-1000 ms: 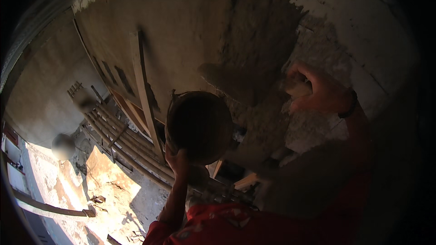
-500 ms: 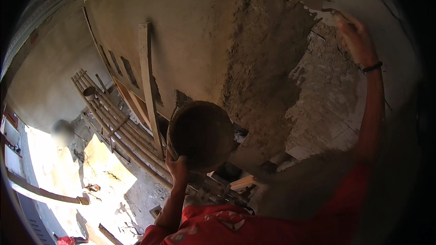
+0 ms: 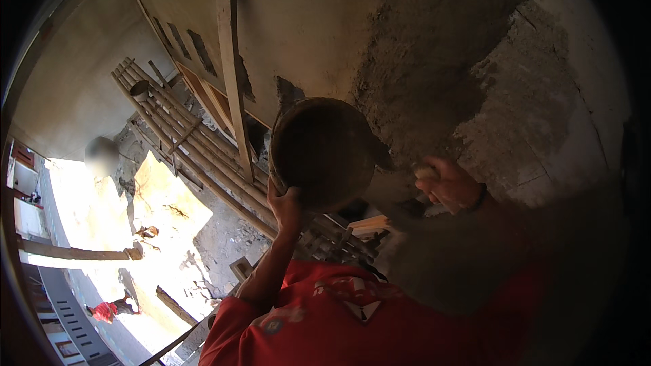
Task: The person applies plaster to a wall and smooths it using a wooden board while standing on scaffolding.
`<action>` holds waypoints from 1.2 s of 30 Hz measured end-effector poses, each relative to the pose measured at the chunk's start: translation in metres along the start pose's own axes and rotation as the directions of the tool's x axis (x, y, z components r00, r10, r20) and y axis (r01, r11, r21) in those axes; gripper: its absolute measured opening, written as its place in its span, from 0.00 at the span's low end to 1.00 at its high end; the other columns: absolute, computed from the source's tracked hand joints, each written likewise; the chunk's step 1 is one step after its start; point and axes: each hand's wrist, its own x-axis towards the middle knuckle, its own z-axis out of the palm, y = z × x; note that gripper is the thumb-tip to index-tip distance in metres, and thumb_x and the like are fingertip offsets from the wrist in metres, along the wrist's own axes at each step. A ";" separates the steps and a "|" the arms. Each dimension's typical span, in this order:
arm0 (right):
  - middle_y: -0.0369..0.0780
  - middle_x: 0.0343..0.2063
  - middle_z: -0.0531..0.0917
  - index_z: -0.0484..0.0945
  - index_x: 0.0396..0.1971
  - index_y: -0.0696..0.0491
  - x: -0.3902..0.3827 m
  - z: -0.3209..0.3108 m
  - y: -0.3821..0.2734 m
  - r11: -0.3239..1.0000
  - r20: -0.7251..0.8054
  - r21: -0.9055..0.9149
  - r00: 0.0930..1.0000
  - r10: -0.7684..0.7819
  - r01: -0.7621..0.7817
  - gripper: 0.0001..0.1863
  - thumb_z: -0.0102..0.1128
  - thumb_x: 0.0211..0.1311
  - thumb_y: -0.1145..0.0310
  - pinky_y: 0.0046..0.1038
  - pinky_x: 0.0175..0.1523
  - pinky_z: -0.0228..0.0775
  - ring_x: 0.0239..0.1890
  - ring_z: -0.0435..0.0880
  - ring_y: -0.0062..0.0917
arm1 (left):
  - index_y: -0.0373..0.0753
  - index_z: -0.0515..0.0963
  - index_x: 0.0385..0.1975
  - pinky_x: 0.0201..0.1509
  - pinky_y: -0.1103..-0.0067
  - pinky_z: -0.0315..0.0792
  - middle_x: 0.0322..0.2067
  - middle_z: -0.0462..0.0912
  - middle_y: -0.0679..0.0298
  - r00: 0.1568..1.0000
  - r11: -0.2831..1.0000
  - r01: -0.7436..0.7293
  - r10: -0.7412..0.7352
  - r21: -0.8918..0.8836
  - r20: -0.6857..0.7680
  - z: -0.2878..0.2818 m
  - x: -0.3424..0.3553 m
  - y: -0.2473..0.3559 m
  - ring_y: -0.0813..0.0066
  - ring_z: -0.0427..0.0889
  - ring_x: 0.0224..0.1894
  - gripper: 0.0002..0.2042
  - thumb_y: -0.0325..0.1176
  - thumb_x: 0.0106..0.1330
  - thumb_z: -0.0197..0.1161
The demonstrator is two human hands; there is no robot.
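My left hand (image 3: 286,205) grips the near left rim of a round, dark bucket (image 3: 324,156), its mouth tilted toward me. The bucket's inside lies in deep shadow, so its contents cannot be made out. To its right, my right hand (image 3: 453,184) is closed round the pale handle of a trowel (image 3: 426,172). The trowel's blade is dim and seems to lie at the bucket's right rim; I cannot tell whether they touch. Wet, rough mortar (image 3: 427,61) covers a wide patch of the wall beyond both hands.
Smooth plaster (image 3: 305,27) lies left of the wet patch. A wooden post (image 3: 232,61) leans against the wall. Bamboo poles (image 3: 196,156) form a platform at the left, with a small pot (image 3: 139,90) on it. Further left, a person in red (image 3: 105,311) is on the sunlit ground.
My right hand has come down from the upper wall with the trowel to beside the bucket. The bucket appears slightly higher and further right as the view has shifted.
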 end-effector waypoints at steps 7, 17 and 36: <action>0.35 0.26 0.75 0.58 0.62 0.59 0.019 0.050 -0.012 0.991 0.044 0.133 0.999 -0.012 0.006 0.30 0.54 0.60 0.71 0.21 0.29 0.70 0.23 0.72 0.15 | 0.32 0.69 0.53 0.49 0.77 0.72 0.42 0.78 0.59 1.000 0.999 -0.010 0.010 -0.036 0.001 -0.011 0.008 0.012 0.71 0.78 0.42 0.27 0.22 0.46 0.54; 0.40 0.33 0.75 0.64 0.58 0.57 0.070 0.079 -0.033 0.984 0.024 0.180 1.000 0.009 -0.013 0.28 0.55 0.56 0.70 0.24 0.31 0.73 0.27 0.77 0.20 | 0.33 0.69 0.53 0.53 0.75 0.70 0.45 0.78 0.60 0.993 0.993 -0.115 0.115 -0.027 0.030 -0.001 0.007 0.039 0.70 0.77 0.46 0.27 0.22 0.46 0.56; 0.45 0.37 0.80 0.72 0.52 0.53 0.084 0.057 -0.039 0.019 0.189 -0.972 0.826 -0.531 0.235 0.22 0.54 0.56 0.68 0.39 0.41 0.74 0.38 0.81 0.37 | 0.34 0.62 0.63 0.64 0.74 0.63 0.58 0.71 0.52 0.925 0.964 -0.231 0.176 0.131 0.336 -0.012 0.045 0.060 0.68 0.69 0.60 0.36 0.15 0.46 0.50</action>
